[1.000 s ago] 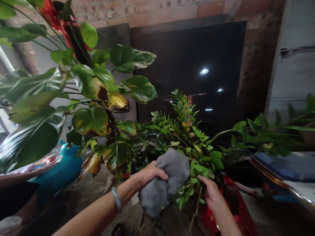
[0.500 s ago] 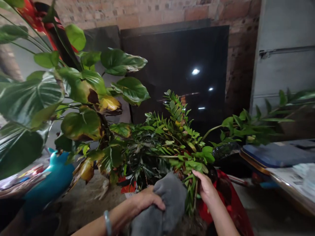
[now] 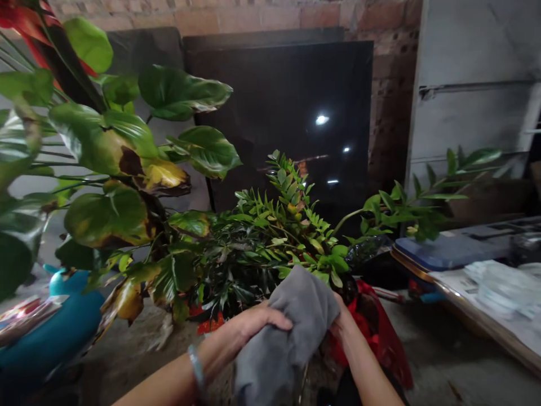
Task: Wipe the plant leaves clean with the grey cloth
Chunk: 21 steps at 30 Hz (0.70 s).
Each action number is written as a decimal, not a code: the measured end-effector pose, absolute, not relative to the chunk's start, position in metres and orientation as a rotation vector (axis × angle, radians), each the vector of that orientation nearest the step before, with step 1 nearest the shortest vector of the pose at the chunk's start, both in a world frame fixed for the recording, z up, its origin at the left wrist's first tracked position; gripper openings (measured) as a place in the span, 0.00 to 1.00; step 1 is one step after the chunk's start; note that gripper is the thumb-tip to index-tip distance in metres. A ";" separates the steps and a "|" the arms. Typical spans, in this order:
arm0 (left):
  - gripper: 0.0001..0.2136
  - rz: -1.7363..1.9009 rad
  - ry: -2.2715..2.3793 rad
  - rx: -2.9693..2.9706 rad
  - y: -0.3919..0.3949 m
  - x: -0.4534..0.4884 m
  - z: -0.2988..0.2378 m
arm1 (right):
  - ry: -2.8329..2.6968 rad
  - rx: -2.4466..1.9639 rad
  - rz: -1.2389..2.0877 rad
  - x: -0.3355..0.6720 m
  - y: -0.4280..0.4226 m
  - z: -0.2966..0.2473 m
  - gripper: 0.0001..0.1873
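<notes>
A grey cloth (image 3: 298, 304) hangs in front of the green plants, draped and folded. My left hand (image 3: 264, 318) is closed on its left side, thumb lying over the fabric. On the cloth's right edge is my right hand (image 3: 339, 316); its fingers go behind the fabric and are hidden, so I cannot see what they grip. Directly behind the cloth rises a leafy plant (image 3: 291, 197) with many small pointed leaves. Some of its leaves (image 3: 333, 262) show just above the cloth's top edge.
A large-leaved plant (image 3: 114, 214) with yellow and brown patches fills the left. A teal animal-shaped holder (image 3: 67, 304) stands below it. Red plastic (image 3: 386, 332) lies right of my hands. Beyond it is a table (image 3: 486, 332) with a blue-grey flat case (image 3: 443, 251). A dark panel (image 3: 270, 101) stands behind.
The cloth has moved up and right, over the leafy stem beside my right hand. My right hand's fingers, visible before among the leaves, are now behind the cloth. The view has turned slightly right.
</notes>
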<state>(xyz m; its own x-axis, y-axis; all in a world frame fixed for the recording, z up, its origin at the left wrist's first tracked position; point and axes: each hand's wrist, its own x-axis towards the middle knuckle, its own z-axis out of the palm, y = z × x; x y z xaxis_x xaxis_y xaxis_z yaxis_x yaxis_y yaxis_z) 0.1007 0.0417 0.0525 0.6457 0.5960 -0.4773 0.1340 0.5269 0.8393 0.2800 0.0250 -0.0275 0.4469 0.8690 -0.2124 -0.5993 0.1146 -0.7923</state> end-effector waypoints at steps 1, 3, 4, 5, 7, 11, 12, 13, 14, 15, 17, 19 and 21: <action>0.17 0.284 0.856 1.022 0.040 0.090 0.055 | -0.316 -0.964 1.135 0.283 0.024 -0.027 0.14; 0.17 0.280 0.838 1.076 0.042 0.078 0.072 | -0.270 -0.959 1.163 0.286 0.024 -0.025 0.14; 0.17 0.329 0.810 1.101 0.046 0.077 0.084 | -0.252 -0.951 1.162 0.286 0.024 -0.024 0.14; 0.17 0.411 0.772 1.113 0.051 0.081 0.095 | -0.236 -0.943 1.158 0.285 0.025 -0.023 0.14; 0.17 0.595 0.713 1.090 0.062 0.098 0.113 | -0.210 -0.932 1.154 0.282 0.028 -0.021 0.13; 0.13 0.581 0.828 1.002 0.070 0.133 0.102 | -0.175 -0.917 1.171 0.275 0.032 -0.018 0.13; 0.13 0.534 0.887 1.018 0.067 0.134 0.090 | -0.170 -0.914 1.182 0.276 0.032 -0.018 0.13; 0.13 0.492 0.946 1.054 0.063 0.131 0.078 | -0.164 -0.914 1.192 0.277 0.032 -0.018 0.12; 0.13 0.456 0.998 1.107 0.058 0.124 0.067 | -0.159 -0.917 1.198 0.278 0.031 -0.018 0.12; 0.14 0.424 1.032 1.164 0.053 0.115 0.058 | -0.152 -0.921 1.201 0.280 0.030 -0.019 0.12; 0.15 0.351 1.042 1.265 0.047 0.093 0.053 | -0.139 -0.929 1.197 0.284 0.028 -0.019 0.13; 0.14 0.329 1.021 1.336 0.047 0.077 0.065 | -0.128 -0.930 1.195 0.286 0.026 -0.019 0.13; 0.13 0.490 0.975 1.337 0.054 0.072 0.087 | -0.124 -0.925 1.195 0.285 0.025 -0.018 0.12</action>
